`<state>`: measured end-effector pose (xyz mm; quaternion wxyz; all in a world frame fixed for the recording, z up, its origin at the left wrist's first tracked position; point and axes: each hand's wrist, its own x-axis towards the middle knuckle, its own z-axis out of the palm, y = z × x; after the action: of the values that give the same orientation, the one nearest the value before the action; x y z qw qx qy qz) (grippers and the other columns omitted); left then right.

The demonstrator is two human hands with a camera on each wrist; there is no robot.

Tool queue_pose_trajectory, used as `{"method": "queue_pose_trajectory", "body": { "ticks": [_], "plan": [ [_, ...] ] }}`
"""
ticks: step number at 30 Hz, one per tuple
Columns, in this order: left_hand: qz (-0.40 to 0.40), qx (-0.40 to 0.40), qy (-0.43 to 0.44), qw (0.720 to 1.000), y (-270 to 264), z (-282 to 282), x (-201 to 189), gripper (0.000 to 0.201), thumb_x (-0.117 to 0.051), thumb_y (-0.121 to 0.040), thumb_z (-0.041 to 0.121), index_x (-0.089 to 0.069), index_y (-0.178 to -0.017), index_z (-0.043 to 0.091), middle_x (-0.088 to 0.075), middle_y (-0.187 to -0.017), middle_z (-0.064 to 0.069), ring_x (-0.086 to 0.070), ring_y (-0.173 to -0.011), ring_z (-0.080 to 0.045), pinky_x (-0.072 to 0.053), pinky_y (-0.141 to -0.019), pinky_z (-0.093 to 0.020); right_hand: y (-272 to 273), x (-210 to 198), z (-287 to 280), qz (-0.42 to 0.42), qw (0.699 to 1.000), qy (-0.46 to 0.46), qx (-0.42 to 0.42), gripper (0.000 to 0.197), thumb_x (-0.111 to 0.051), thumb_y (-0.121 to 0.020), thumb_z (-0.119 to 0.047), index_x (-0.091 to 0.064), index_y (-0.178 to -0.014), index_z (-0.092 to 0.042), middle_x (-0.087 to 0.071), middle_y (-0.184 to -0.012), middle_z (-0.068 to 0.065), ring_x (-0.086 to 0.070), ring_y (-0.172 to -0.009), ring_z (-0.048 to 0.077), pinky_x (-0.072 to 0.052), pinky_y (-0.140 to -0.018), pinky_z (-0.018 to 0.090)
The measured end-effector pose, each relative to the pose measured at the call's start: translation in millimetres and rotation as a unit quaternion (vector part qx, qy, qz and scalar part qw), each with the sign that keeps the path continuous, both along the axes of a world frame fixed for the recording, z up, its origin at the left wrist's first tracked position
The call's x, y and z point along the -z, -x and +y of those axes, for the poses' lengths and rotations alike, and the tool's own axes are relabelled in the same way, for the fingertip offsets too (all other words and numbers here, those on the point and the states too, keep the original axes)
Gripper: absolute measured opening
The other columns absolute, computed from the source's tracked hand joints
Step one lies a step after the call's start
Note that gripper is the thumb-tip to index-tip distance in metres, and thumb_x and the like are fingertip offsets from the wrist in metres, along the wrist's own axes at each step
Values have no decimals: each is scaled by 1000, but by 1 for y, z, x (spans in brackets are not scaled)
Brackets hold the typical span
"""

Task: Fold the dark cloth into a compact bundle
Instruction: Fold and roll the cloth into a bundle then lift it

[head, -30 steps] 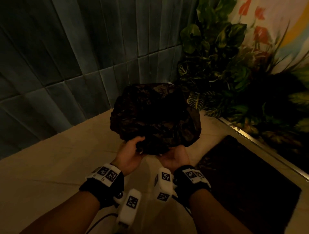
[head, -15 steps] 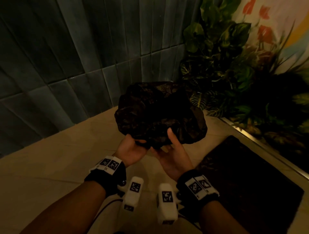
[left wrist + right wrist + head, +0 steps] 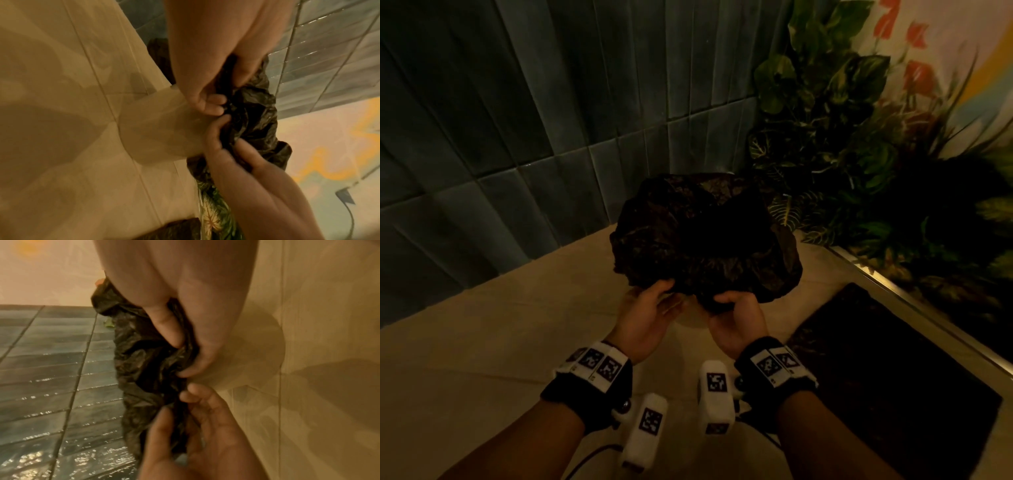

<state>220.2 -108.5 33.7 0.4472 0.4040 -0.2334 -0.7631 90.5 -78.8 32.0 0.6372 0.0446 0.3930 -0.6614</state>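
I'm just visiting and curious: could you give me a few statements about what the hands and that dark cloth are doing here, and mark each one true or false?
1. Both hands grip the dark cloth. True: the left hand and right hand hold its near edge.
2. The cloth lies flat on the floor. False: it is held up, bunched, above the tiled floor.
3. Leafy plants stand to the right. True.
4. A dark mat lies on the floor to the left of the hands. False: it lies to their right.
5. The wall behind the cloth is plain white. False: it is dark tiled wall.
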Motion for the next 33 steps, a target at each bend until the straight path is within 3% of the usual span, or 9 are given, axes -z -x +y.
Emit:
{"method": "queue_pose_trajectory", "body": {
  "ticks": [4,10,13,16,19,22,27,29,33],
  "plan": [
    [5,-20,-9,1000,0,-4,-1,22,-45,-95,3,-63,-102,14,-65,-102,-5,-57,-90,-19,-44,-96,-35,4,-2,15,15,998,9,-54,27,-49,-73,-12,-60,-98,-13,-60,-105,8,-59,-92,30,-47,-78,38],
    [38,-28,-25,999,3,-13,-1,28,-37,-95,-4,-61,-103,9,-65,-93,-8,-60,-87,-20,-59,-69,-23,0,-5,13,-93,992,86,22,36,-49,-82,3,-60,-114,-10,-62,-107,13,-59,-103,35,-59,-77,41],
    [51,-20,-36,998,2,-20,-6,32,-32,-95,-6,-60,-96,10,-62,-91,-8,-57,-84,-19,-57,-69,-24,-2,-3,4,-88,993,73,23,34,-37,-82,11,-62,-99,-5,-63,-93,12,-59,-89,30,-60,-71,38],
    [50,18,-22,998,3,-25,-11,30,-32,-100,4,-61,-102,13,-66,-98,-7,-60,-90,-20,-58,-70,-26,-9,2,-5,-40,999,30,17,36,-29,-77,16,-59,-86,-2,-56,-85,12,-55,-82,29,-53,-84,40],
    [-54,30,-5,998,2,-24,-9,25,-42,-98,5,-63,-94,17,-70,-74,1,-61,-70,-14,-51,-55,-25,-12,3,-12,2,1000,-11,-2,31,-33,-80,15,-58,-88,-3,-56,-86,13,-55,-80,28,-56,-73,34],
    [-123,17,-22,992,-6,-19,1,24,-43,-95,3,-62,-92,17,-64,-83,-2,-55,-76,-19,-45,-68,-31,-7,1,-4,65,996,-20,-53,25,-43,-85,10,-61,-84,-7,-61,-79,11,-58,-77,26,-51,-73,36],
    [-76,-112,-49,990,-23,-8,-8,15,-47,-89,28,-59,-82,25,-56,-85,1,-51,-74,-19,-41,-65,-32,21,2,26,11,1000,8,-23,18,-52,-56,-9,-53,-74,-13,-52,-84,7,-53,-86,33,-54,-79,46],
    [-27,-120,-26,992,-18,-4,-17,20,-49,-88,40,-63,-94,27,-60,-94,2,-56,-82,-20,-45,-70,-32,32,-6,32,-25,999,22,27,12,-52,-61,-15,-54,-73,-16,-53,-93,9,-56,-94,35,-51,-81,49],
    [2,-109,16,994,3,-6,-27,39,-59,-87,39,-58,-124,26,-68,-116,0,-66,-102,-21,-55,-75,-32,31,-26,24,17,996,88,23,29,-64,-82,-27,-66,-109,-19,-70,-111,8,-68,-99,30,-55,-78,43]
  ]
}}
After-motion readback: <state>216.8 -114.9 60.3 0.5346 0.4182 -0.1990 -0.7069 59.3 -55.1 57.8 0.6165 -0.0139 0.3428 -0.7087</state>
